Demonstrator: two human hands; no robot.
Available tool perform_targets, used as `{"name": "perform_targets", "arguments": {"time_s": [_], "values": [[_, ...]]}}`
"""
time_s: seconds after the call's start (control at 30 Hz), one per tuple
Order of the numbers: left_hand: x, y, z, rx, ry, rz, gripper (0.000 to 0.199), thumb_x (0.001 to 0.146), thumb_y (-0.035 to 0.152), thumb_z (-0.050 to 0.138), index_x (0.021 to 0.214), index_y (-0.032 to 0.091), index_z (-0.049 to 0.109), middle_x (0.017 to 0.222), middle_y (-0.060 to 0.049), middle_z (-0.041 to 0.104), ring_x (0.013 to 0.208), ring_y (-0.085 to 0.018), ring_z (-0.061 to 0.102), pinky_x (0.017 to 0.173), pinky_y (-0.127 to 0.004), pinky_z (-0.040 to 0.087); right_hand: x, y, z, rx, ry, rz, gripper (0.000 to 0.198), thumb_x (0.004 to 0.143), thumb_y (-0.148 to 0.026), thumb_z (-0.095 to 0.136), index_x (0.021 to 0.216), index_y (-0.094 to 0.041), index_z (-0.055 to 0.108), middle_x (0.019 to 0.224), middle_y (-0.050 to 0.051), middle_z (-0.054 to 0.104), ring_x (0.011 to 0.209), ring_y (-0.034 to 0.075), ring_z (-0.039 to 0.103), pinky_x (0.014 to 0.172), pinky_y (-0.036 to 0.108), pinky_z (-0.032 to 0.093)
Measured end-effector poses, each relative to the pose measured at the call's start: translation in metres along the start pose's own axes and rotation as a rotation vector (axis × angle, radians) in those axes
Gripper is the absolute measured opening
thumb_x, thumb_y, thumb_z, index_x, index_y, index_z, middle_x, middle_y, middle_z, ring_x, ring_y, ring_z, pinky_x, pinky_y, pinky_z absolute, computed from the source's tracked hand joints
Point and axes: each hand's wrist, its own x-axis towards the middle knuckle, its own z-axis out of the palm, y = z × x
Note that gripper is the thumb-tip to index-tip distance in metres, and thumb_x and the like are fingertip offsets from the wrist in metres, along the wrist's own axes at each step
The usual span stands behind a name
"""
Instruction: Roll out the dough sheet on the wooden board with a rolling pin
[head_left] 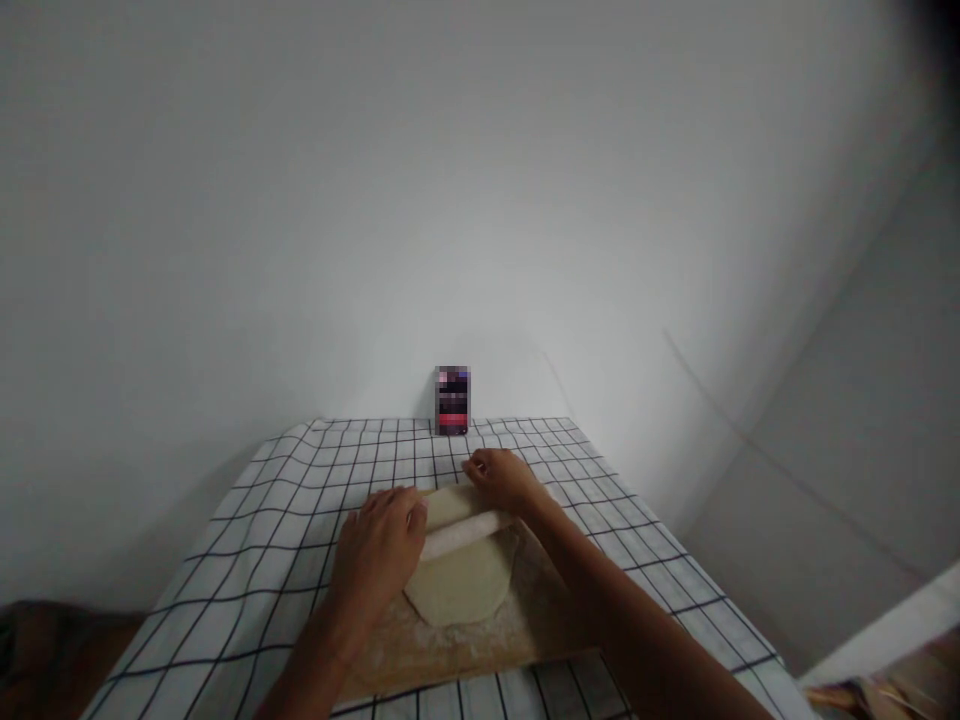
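Observation:
A pale sheet of dough [461,590] lies flat on a floured wooden board [442,655]. Across it rests a whitish rolling pin [461,535], slanting slightly up to the right. My left hand [382,530] covers the pin's left end, its fingers bent over it. Farther off, my right hand [499,475] is closed near the dough's far right edge, fingertips curled together. Whatever those fingers may hold is hidden. The pin's right end reaches toward my right wrist, which partly hides it.
A black-and-white checked cloth [270,520] covers the table. At its far edge a dark, pixelated phone-like object [453,402] stands upright against the white wall [480,200]. Blurred brown things show at the lower left and lower right corners.

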Motion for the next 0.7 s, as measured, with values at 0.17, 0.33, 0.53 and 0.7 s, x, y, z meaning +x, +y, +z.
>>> {"name": "perform_targets", "arguments": {"time_s": [0.17,0.33,0.53,0.7], "values": [[-0.013,0.001,0.008,0.026,0.063,0.068,0.035,0.103,0.029,0.039,0.121,0.020,0.067,0.125,-0.010,0.073,0.120,-0.025,0.064,0.104,-0.043,0.047,-0.018,0.002,0.002,-0.007,-0.007,0.026,0.038,0.102,-0.045,0.043,0.109,-0.024,0.074,0.113,0.008,0.077,0.103,0.023,0.070,0.080,0.031,0.045],[-0.039,0.004,0.022,0.055,0.189,0.154,0.040,0.102,0.036,0.041,0.128,0.018,0.067,0.133,-0.012,0.071,0.128,-0.032,0.060,0.114,-0.055,0.041,-0.051,0.009,0.004,-0.033,0.048,-0.018,0.047,0.107,-0.048,0.031,0.109,-0.026,0.072,0.113,0.006,0.075,0.106,0.023,0.069,0.086,0.033,0.046],[-0.030,0.003,0.018,0.065,0.119,0.139,0.041,0.104,0.031,0.038,0.128,0.014,0.067,0.131,-0.013,0.072,0.125,-0.029,0.063,0.113,-0.050,0.044,-0.026,0.008,0.002,-0.056,-0.029,-0.047,0.059,0.107,-0.057,0.027,0.105,-0.022,0.074,0.113,0.011,0.072,0.108,0.023,0.066,0.088,0.033,0.046],[-0.019,0.000,0.014,0.057,0.071,0.103,0.041,0.104,0.028,0.037,0.131,0.015,0.065,0.133,-0.011,0.071,0.125,-0.027,0.063,0.111,-0.045,0.046,0.012,0.001,0.003,-0.057,-0.046,-0.100,0.058,0.107,-0.057,0.031,0.098,-0.020,0.075,0.103,0.010,0.075,0.095,0.021,0.069,0.076,0.029,0.044]]}}
